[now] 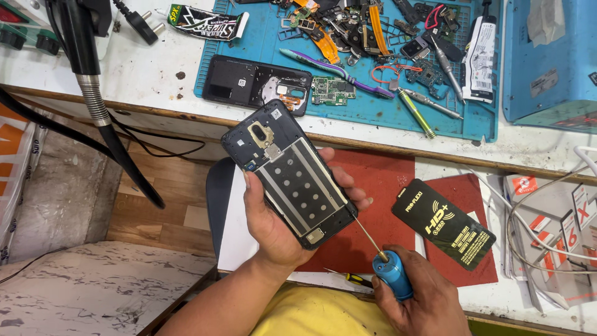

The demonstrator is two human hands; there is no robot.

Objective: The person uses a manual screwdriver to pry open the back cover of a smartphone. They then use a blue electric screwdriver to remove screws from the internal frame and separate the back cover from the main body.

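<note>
My left hand [273, 224] grips an opened black phone body [287, 171], tilted, its inner side up with a metal plate and camera cutout showing. My right hand [423, 298] holds a blue-handled screwdriver [390, 274]; its thin shaft points up-left and the tip touches the phone's lower right edge near my left fingers. A small yellow-and-black screwdriver [348, 277] lies just left of my right hand, at the desk's near edge.
A blue work mat [367, 106] at the back carries a phone back cover [255, 84], a green circuit board [333, 91], tools, flex cables and glue tubes. A black flat packet [443, 224] lies on a red mat [373, 186]. White cables and boxes sit at right.
</note>
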